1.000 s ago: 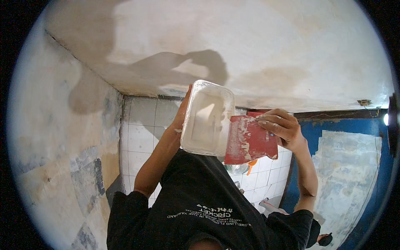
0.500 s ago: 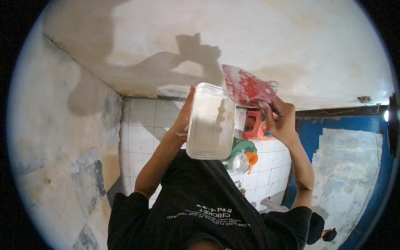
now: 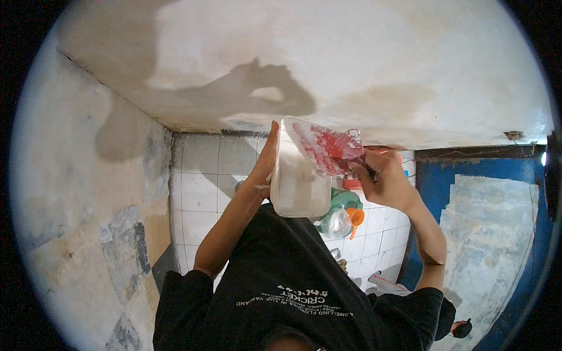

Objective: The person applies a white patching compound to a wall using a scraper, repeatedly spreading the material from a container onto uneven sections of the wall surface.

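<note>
My left hand (image 3: pixel 267 169) is closed on the left side of a white rectangular plastic tub (image 3: pixel 300 196), with pale smears on the skin near the wrist. The tub tilts toward me and holds some whitish paste along its inside. Pinched by its near edge in my right hand (image 3: pixel 383 180) is a red putty spreader (image 3: pixel 333 149), a flat blade coated with white streaks. The blade lies over the tub's right and upper part, its far corner reaching inside the rim. Part of the tub's inside is hidden behind it.
A patchy plastered wall (image 3: pixel 374 52) stands ahead, another (image 3: pixel 88 193) at left. On the white tiled floor (image 3: pixel 196 193) are a green container (image 3: pixel 346 199), an orange dipper (image 3: pixel 355 216) and a partly hidden red stool (image 3: pixel 351 185). A blue surface (image 3: pixel 430 199) and another person (image 3: pixel 448 319) are at right.
My right hand has brought the spreader down and left from beside the wall to over the tub. The tub has shifted slightly right, still in my left hand.
</note>
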The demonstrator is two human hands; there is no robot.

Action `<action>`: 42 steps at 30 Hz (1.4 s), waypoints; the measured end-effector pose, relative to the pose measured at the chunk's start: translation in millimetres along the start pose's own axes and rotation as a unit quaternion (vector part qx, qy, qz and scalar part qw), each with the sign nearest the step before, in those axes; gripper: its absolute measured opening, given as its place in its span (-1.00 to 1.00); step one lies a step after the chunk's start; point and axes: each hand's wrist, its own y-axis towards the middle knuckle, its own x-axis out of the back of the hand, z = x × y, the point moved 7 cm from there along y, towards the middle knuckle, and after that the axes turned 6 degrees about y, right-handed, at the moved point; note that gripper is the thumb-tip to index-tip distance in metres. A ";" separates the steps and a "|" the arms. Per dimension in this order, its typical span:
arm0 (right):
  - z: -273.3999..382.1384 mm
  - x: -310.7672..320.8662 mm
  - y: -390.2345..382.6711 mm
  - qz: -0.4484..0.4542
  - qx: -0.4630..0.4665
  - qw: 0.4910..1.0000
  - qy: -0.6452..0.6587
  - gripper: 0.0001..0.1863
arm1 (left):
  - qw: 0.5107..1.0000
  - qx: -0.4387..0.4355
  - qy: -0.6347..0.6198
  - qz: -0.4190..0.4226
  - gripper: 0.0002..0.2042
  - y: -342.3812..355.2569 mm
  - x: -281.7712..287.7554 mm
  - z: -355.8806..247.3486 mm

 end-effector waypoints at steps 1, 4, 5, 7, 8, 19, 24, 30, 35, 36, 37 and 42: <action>-3.1 -1.8 -2.6 0.018 -0.016 1.000 0.001 -0.90 | 1.000 0.008 0.009 -0.022 -0.27 -4.0 -9.0 -5.6; -0.2 3.6 1.3 0.000 -0.045 0.999 0.016 -0.89 | 0.999 0.013 -0.026 -0.015 -0.28 -3.8 -10.6 -7.6; 2.0 6.7 4.3 -0.018 -0.050 0.998 0.023 -0.89 | 0.999 0.004 -0.030 -0.010 -0.28 -3.0 -10.0 -9.4; -4.5 9.1 3.8 -0.060 -0.063 0.994 0.063 -0.89 | 1.000 -0.020 -0.021 -0.007 -0.30 -1.2 -9.6 -12.3; -7.6 10.9 3.3 -0.081 -0.070 0.991 0.083 -0.89 | 0.999 -0.035 -0.008 -0.010 -0.31 -0.3 -9.4 -14.2; -51.0 -19.8 -21.5 -0.073 -0.152 0.930 0.326 -0.87 | 0.990 -0.032 -0.134 -0.039 -0.32 6.7 20.7 -3.8; -53.4 -5.8 -9.6 -0.149 -0.118 0.925 0.329 -0.85 | 0.984 0.028 -0.153 0.083 -0.28 -6.3 7.6 5.0; -79.3 -19.0 -15.0 -0.185 -0.097 0.900 0.382 -0.84 | 0.973 0.048 -0.211 0.075 -0.40 -17.7 7.6 15.2; -79.4 -54.3 -32.7 -0.262 -0.118 0.823 0.490 -0.81 | 0.964 0.027 -0.243 0.100 -0.43 -19.6 14.4 18.0; -76.2 -61.7 -34.8 -0.260 -0.118 0.821 0.494 -0.82 | 0.972 0.024 -0.222 0.065 -0.42 -17.5 24.7 21.4; -75.6 -69.1 -37.3 -0.258 -0.118 0.820 0.498 -0.83 | 0.990 0.012 -0.142 -0.014 -0.48 -15.9 41.6 23.6; -48.2 -61.6 -31.7 -0.263 -0.080 0.869 0.412 -0.86 | 0.990 -0.042 -0.125 -0.040 -0.45 -3.8 37.8 5.7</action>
